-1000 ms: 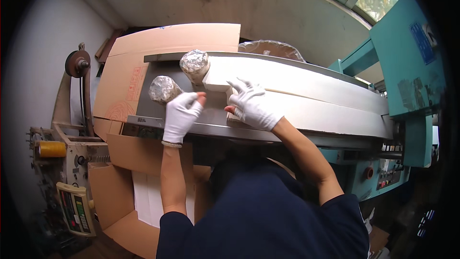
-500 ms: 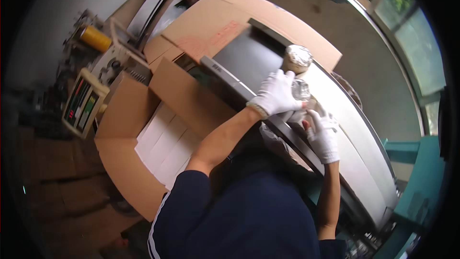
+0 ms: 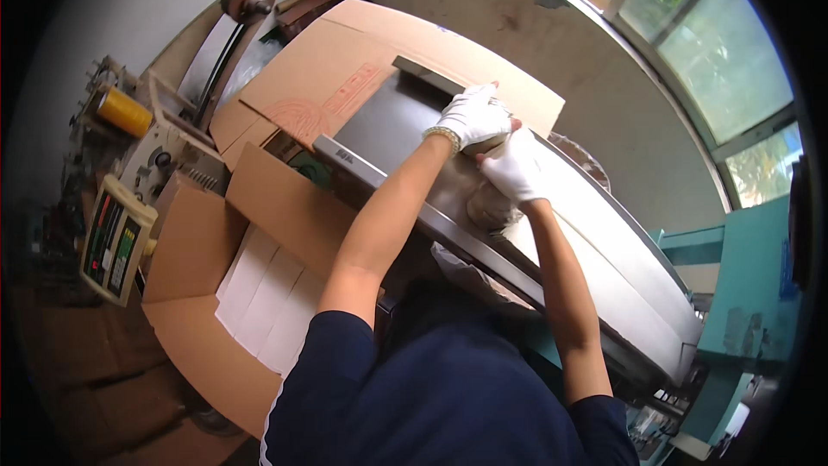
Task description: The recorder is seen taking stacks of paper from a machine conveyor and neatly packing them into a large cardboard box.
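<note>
In the head view, the white-gloved left hand [image 3: 476, 116] and white-gloved right hand [image 3: 516, 166] are nearly meeting; I cannot tell either grip's state. A pale wrapped cylinder [image 3: 492, 210] is resting beside long white strips [image 3: 604, 226]; the right hand, brushing it, might be toppling it.

Shown were two gloved hands [image 3: 474, 117] [image 3: 517, 166], two white rows [image 3: 617, 235] on metal bench [image 3: 376, 117], one open carton [image 3: 197, 242], one yellow spool [image 3: 124, 112].

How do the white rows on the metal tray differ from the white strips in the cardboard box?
The white rows look much longer than the white strips. The rows lie on the metal tray, while the strips sit inside the open cardboard box. Both are white and lie side by side.
</note>
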`<state>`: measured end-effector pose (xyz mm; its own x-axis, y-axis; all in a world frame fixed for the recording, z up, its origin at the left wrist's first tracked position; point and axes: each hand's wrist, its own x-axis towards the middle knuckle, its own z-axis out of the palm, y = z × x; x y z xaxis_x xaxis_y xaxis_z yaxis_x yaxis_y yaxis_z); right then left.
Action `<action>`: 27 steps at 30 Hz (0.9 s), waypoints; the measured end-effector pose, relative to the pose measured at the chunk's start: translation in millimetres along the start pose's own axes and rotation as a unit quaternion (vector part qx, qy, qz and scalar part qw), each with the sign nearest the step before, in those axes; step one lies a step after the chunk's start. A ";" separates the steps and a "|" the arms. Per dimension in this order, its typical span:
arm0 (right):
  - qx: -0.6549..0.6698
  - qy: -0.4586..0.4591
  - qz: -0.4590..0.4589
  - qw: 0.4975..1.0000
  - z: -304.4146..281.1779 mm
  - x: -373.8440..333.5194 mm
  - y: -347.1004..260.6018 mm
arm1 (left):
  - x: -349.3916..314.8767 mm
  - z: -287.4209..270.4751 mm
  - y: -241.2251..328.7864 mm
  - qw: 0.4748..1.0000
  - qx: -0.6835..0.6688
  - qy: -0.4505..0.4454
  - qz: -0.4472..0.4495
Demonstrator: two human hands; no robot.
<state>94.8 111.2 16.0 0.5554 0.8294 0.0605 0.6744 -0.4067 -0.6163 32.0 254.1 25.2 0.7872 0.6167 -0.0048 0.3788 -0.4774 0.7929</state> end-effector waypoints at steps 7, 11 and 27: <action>-0.147 0.055 0.090 0.983 -6.7 20.6 18.3 | 30.8 -22.6 -1.4 0.972 0.012 -0.227 0.059; -0.140 0.061 0.102 0.983 -3.8 14.6 -2.4 | 38.1 -59.5 13.2 0.842 0.325 -0.429 -0.042; -0.314 0.310 0.350 0.826 -91.0 -189.6 166.4 | 46.9 20.4 -53.9 0.942 -0.114 -0.310 -0.059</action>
<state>146.0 -148.6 -26.6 0.9277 0.0302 0.3720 0.0934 -0.9838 -0.1531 58.4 296.0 -30.2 0.9060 0.1382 -0.4000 0.4224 -0.2374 0.8748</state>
